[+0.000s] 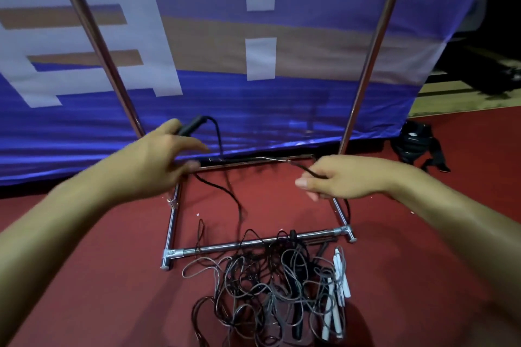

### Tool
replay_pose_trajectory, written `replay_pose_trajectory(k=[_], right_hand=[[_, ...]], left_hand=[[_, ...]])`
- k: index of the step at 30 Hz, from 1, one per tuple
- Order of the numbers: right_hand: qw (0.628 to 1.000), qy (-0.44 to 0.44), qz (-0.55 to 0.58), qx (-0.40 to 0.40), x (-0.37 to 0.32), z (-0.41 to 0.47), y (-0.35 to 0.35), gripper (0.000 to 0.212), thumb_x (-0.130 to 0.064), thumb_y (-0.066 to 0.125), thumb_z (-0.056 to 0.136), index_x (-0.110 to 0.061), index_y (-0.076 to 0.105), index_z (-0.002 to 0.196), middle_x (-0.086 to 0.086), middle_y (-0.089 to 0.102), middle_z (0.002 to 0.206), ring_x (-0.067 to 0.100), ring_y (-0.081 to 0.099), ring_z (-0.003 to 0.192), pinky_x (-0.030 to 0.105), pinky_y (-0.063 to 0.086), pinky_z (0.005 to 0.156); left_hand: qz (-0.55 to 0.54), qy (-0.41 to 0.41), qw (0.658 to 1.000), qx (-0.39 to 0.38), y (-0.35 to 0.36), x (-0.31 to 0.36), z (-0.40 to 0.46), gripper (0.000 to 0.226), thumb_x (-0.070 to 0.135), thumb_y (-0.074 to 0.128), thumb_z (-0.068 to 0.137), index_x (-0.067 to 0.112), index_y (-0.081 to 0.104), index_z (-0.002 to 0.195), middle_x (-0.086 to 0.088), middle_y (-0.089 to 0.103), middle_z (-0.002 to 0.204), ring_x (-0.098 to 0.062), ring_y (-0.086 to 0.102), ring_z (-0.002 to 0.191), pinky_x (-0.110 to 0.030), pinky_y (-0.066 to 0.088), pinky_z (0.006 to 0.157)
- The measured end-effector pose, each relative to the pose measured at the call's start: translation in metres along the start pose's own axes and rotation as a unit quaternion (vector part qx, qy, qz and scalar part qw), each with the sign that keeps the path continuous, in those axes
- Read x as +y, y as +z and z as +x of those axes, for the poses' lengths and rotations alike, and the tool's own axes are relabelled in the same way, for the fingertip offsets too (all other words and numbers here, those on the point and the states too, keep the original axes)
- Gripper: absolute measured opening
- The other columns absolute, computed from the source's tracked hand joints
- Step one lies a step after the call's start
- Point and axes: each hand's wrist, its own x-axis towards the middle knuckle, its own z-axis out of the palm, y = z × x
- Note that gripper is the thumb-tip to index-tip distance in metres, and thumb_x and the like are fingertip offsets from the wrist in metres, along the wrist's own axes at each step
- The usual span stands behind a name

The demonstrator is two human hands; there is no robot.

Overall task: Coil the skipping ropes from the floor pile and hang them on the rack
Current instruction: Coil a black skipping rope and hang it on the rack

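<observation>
left hand (152, 158) grips black rope handle (189, 126); right hand (342, 180) pinches the same black skipping rope (225, 191), stretched between them above the rack base (253, 244). tangled rope pile (276, 290) on red floor (112, 276), touching base bar.

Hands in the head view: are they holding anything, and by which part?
Yes, one black skipping rope. The left hand grips its black handle; the right hand pinches the cord further along, while the rest trails down toward the floor pile.
</observation>
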Motion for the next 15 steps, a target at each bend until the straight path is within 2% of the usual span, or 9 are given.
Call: replay_pose_trajectory(k=[2, 3, 5, 7, 9, 11, 13, 14, 15], right_hand=[[0.998, -0.056, 0.01, 0.04, -0.012, -0.001, -0.001, 0.041, -0.049, 0.044, 0.106, -0.028, 0.063, 0.075, -0.01, 0.055, 0.062, 0.005, 0.049, 0.056, 0.025, 0.043, 0.064], [0.995, -0.082, 0.002, 0.053, -0.024, 0.0, 0.0, 0.04, -0.049, 0.044, 0.106, -0.03, 0.062, 0.077, -0.011, 0.058, 0.066, 0.006, 0.052, 0.06, 0.026, 0.044, 0.066], [0.991, -0.114, -0.015, 0.068, -0.045, 0.003, 0.004, 0.037, -0.048, 0.044, 0.106, -0.033, 0.064, 0.078, -0.018, 0.061, 0.068, 0.007, 0.056, 0.063, 0.025, 0.043, 0.065], [0.989, -0.12, -0.02, 0.079, -0.055, 0.004, 0.005, 0.035, -0.046, 0.047, 0.105, -0.034, 0.066, 0.079, -0.021, 0.059, 0.062, 0.006, 0.055, 0.058, 0.022, 0.037, 0.058], [0.992, -0.096, 0.013, 0.079, -0.046, -0.001, -0.001, 0.033, -0.046, 0.052, 0.103, -0.03, 0.066, 0.079, -0.018, 0.057, 0.058, 0.004, 0.053, 0.054, 0.017, 0.037, 0.057], [0.997, -0.056, 0.019, 0.049, -0.026, -0.006, -0.008, 0.035, -0.047, 0.054, 0.102, -0.026, 0.063, 0.076, -0.015, 0.058, 0.058, 0.002, 0.052, 0.052, 0.017, 0.042, 0.059], [1.0, -0.022, 0.0, 0.018, -0.008, -0.009, -0.011, 0.038, -0.048, 0.051, 0.104, -0.024, 0.059, 0.075, -0.009, 0.064, 0.063, 0.004, 0.054, 0.056, 0.029, 0.049, 0.065], [1.0, -0.023, 0.006, 0.015, -0.003, -0.01, -0.011, 0.038, -0.047, 0.048, 0.106, -0.024, 0.059, 0.076, -0.005, 0.065, 0.066, 0.007, 0.056, 0.06, 0.037, 0.052, 0.07], [0.999, -0.039, 0.02, 0.024, -0.003, -0.011, -0.011, 0.037, -0.044, 0.046, 0.107, -0.024, 0.059, 0.078, -0.002, 0.065, 0.068, 0.01, 0.057, 0.062, 0.038, 0.053, 0.073]], left_hand=[[-0.039, -0.007, 0.998, -0.041, 0.003, 0.015, -0.008, 0.072, 0.059, 0.072, 0.081, 0.045, 0.046, 0.146, 0.009, 0.039, 0.111, -0.006, 0.058, 0.09, -0.025, 0.045, 0.087], [-0.061, 0.006, 0.996, -0.064, 0.007, 0.031, -0.01, 0.078, 0.065, 0.068, 0.078, 0.05, 0.039, 0.148, 0.012, 0.038, 0.114, -0.001, 0.057, 0.094, -0.017, 0.043, 0.09], [-0.102, 0.056, 0.989, -0.087, 0.02, 0.064, -0.009, 0.057, 0.064, 0.061, 0.086, 0.051, 0.045, 0.139, 0.013, 0.038, 0.111, 0.002, 0.055, 0.091, -0.008, 0.039, 0.083], [-0.073, 0.105, 0.989, -0.078, 0.029, 0.079, -0.004, 0.033, 0.054, 0.051, 0.097, 0.035, 0.063, 0.121, 0.011, 0.038, 0.1, -0.005, 0.052, 0.082, -0.019, 0.041, 0.077], [-0.018, 0.119, 0.991, -0.054, 0.029, 0.068, 0.001, 0.034, 0.048, 0.045, 0.098, 0.024, 0.069, 0.098, 0.009, 0.036, 0.092, -0.007, 0.048, 0.072, -0.031, 0.04, 0.072], [0.023, 0.096, 0.995, -0.024, 0.019, 0.044, 0.003, 0.031, 0.043, 0.05, 0.097, 0.021, 0.069, 0.086, 0.008, 0.037, 0.089, -0.004, 0.045, 0.065, -0.032, 0.039, 0.068], [0.05, 0.034, 0.998, -0.007, 0.01, 0.019, 0.001, 0.035, 0.05, 0.052, 0.094, 0.021, 0.069, 0.085, 0.007, 0.037, 0.089, -0.009, 0.045, 0.065, -0.037, 0.042, 0.066], [0.055, 0.008, 0.998, -0.007, 0.007, 0.012, 0.0, 0.045, 0.058, 0.048, 0.089, 0.019, 0.07, 0.092, 0.005, 0.038, 0.092, -0.014, 0.047, 0.067, -0.039, 0.044, 0.067], [0.044, -0.004, 0.999, -0.011, 0.005, 0.01, -0.002, 0.057, 0.066, 0.044, 0.083, 0.019, 0.071, 0.104, 0.003, 0.039, 0.097, -0.016, 0.05, 0.071, -0.04, 0.046, 0.071]])
